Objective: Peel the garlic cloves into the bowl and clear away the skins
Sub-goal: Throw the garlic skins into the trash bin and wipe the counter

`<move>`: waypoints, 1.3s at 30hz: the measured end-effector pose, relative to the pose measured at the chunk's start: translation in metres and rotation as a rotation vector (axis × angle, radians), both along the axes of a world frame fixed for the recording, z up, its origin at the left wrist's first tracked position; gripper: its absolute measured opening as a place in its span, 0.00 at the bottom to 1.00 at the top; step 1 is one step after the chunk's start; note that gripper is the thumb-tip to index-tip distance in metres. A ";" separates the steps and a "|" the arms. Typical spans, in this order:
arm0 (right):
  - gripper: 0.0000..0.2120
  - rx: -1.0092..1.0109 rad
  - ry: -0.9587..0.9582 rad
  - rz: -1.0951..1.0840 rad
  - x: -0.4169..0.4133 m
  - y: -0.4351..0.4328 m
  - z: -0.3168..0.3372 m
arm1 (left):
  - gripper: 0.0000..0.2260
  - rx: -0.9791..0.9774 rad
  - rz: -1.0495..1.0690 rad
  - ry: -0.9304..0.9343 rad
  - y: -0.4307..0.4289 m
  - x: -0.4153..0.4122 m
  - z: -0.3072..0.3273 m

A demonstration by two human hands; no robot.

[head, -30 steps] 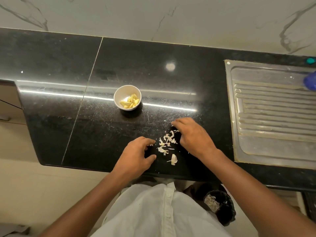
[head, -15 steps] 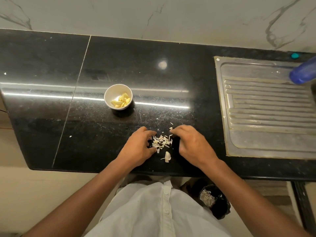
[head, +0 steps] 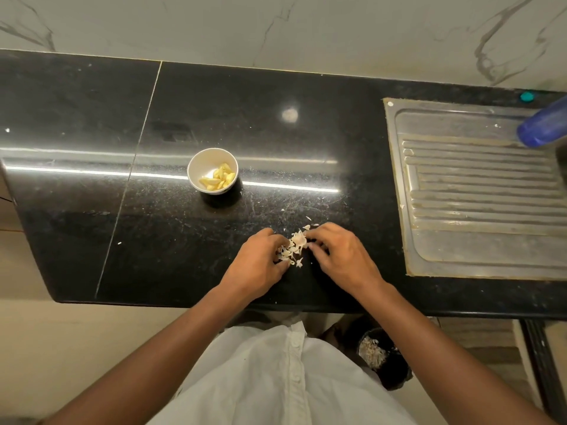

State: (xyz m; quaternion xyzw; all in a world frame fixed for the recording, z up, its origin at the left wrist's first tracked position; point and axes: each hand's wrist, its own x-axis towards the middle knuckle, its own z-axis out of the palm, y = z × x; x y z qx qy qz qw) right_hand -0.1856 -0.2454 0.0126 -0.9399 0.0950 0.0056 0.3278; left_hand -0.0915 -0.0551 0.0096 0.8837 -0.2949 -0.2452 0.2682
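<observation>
The left hand (head: 256, 265) and the right hand (head: 340, 256) are closing in on the skins (head: 293, 248) on the dark surface (head: 184, 118), a little below the middle of the frame. A second ago the skins were lying spread out between the hands. Now they are bunched into one small heap, and both hands are cupping it with curled fingers, one from each side. So the gathering is nearly done, and I think the heap is ready to be lifted away. A few tiny bits are lying just above it. The bowl (head: 196, 167) is sitting up and to the left, holding the peeled cloves (head: 219, 179). A dark bin (head: 395, 375) is waiting on the floor at the lower right.
</observation>
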 end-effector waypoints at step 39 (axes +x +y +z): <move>0.10 1.046 0.112 -0.565 -0.010 -0.015 0.029 | 0.04 -0.172 -0.033 0.128 -0.057 0.018 0.049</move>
